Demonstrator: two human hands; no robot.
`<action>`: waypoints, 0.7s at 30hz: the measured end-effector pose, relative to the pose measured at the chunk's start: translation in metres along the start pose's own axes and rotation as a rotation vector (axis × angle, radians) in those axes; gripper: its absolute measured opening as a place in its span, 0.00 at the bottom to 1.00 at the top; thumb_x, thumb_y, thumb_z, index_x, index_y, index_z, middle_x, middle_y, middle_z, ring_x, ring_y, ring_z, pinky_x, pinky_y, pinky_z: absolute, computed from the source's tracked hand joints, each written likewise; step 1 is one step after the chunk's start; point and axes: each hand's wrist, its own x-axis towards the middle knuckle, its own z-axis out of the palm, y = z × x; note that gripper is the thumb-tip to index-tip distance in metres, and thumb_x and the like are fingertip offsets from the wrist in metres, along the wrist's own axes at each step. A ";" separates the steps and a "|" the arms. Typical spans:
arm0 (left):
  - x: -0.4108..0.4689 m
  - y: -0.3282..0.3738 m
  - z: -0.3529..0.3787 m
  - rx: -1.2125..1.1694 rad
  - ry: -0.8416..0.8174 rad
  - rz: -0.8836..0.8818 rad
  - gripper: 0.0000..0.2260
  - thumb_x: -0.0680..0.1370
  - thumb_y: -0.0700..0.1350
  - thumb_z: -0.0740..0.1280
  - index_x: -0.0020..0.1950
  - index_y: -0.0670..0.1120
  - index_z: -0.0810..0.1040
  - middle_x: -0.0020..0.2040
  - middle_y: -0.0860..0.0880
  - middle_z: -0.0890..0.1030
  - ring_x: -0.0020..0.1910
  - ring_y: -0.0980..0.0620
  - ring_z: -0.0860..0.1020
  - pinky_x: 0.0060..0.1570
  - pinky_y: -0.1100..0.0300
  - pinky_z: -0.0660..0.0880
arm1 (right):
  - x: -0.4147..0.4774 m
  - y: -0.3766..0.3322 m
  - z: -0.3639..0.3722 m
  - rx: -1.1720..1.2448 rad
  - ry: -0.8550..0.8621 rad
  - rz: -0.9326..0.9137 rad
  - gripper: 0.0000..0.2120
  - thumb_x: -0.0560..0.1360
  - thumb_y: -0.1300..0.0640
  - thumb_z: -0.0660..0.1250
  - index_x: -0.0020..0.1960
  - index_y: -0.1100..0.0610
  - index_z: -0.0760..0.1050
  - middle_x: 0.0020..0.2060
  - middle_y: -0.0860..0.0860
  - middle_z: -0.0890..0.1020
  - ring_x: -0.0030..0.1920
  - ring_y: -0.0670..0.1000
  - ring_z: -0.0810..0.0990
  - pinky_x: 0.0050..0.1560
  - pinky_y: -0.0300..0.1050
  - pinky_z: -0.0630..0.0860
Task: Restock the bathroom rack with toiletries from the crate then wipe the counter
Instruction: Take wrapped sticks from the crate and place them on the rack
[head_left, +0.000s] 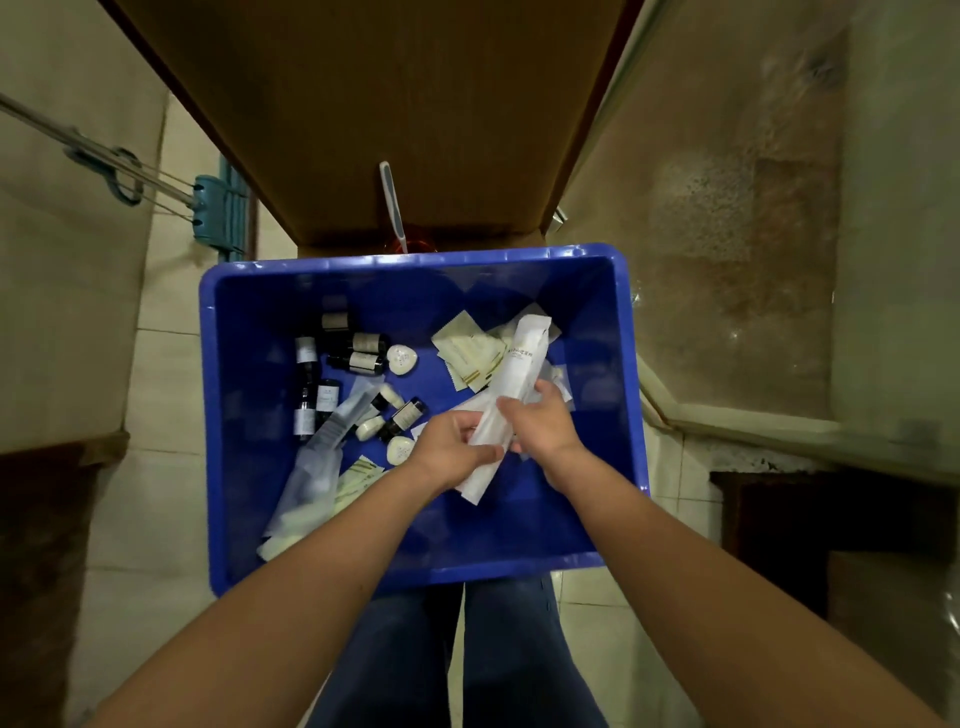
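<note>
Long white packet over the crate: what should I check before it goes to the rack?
1. Left hand grips the lower end of the long white packet: ok.
2. Right hand holds its middle: ok.
3. Only one packet in the grip: cannot tell, the white wrapping overlaps between the hands.
4. Packet lifted free of the flat sachets in the blue crate: cannot tell from this single view.
5. Rack in sight for the placing: not ok, it is not in view.
6. Stock left to fetch afterwards: ok, dark bottles and sachets remain in the crate.
</note>
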 end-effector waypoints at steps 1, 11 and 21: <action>-0.008 0.003 -0.001 0.025 -0.008 0.016 0.17 0.72 0.36 0.74 0.60 0.43 0.80 0.49 0.50 0.83 0.48 0.52 0.81 0.49 0.60 0.76 | -0.009 -0.003 0.000 0.003 0.004 -0.011 0.17 0.77 0.59 0.66 0.62 0.50 0.66 0.54 0.52 0.79 0.55 0.56 0.80 0.57 0.58 0.79; -0.082 0.041 -0.012 0.315 -0.042 0.231 0.13 0.68 0.43 0.78 0.51 0.44 0.82 0.43 0.51 0.84 0.44 0.50 0.82 0.45 0.56 0.78 | -0.094 -0.033 -0.026 0.034 0.045 -0.130 0.17 0.73 0.64 0.68 0.61 0.59 0.73 0.53 0.55 0.81 0.52 0.55 0.81 0.47 0.48 0.81; -0.127 0.086 -0.001 0.416 -0.090 0.434 0.06 0.75 0.49 0.72 0.50 0.50 0.81 0.41 0.54 0.83 0.42 0.56 0.82 0.39 0.66 0.75 | -0.162 -0.040 -0.063 0.230 0.132 -0.225 0.10 0.74 0.67 0.63 0.53 0.57 0.77 0.50 0.56 0.83 0.51 0.57 0.83 0.55 0.59 0.80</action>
